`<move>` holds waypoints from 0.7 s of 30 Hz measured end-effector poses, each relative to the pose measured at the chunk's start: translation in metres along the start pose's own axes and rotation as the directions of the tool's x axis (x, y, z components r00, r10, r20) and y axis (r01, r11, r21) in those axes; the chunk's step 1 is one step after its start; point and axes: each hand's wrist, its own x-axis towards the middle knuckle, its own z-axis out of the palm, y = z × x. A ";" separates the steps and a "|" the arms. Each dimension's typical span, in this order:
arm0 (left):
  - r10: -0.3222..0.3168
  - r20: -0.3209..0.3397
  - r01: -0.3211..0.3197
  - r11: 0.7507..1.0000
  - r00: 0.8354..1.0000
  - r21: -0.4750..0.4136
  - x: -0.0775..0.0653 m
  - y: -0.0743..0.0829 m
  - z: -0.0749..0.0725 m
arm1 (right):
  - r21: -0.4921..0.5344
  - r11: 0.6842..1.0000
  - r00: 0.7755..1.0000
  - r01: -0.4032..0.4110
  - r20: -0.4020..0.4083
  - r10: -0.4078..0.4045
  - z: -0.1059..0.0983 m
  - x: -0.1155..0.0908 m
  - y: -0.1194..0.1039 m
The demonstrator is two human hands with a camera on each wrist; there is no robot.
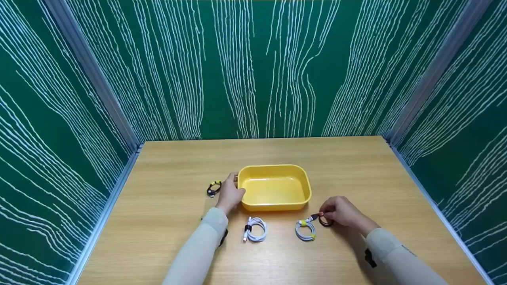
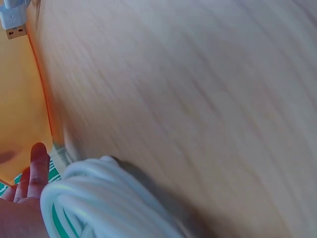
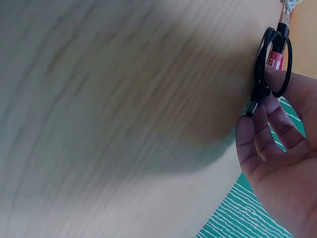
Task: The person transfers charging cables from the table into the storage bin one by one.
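Note:
A yellow plastic bin [image 1: 275,207] stands on the table, and my left hand [image 1: 230,194] rests against its left side, fingers straight along the outer wall and thumb at the rim. Right of the bin, my right hand [image 1: 341,209] pinches a coiled black cable [image 3: 289,64] with a red band between thumb and fingers. In the right wrist view its plug points toward the fingertips. Just left of that cable lies a white cable coil [image 1: 305,230] with yellow ties. Another white cable coil [image 1: 257,229] with a black tie lies nearer my left forearm.
A black cable coil [image 1: 212,189] with yellow ties lies left of my left hand. The wooden table [image 1: 178,158] reaches back to green walls [image 1: 257,79] with white wavy lines. Metal posts [image 1: 95,67] stand at the corners.

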 end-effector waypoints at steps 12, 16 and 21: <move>0.018 -0.023 -0.018 1.000 1.000 0.023 -0.002 0.004 0.001 | 0.013 1.000 1.000 0.009 0.017 -0.009 -0.005 0.002 -0.002; 0.022 -0.028 -0.020 0.998 0.999 0.055 -0.001 0.004 0.001 | -0.006 0.999 0.999 0.037 0.003 -0.037 -0.009 0.003 -0.005; 0.022 -0.036 -0.019 0.997 0.999 0.080 0.000 0.003 0.002 | -0.021 0.999 0.999 0.038 -0.008 -0.038 -0.014 0.003 -0.009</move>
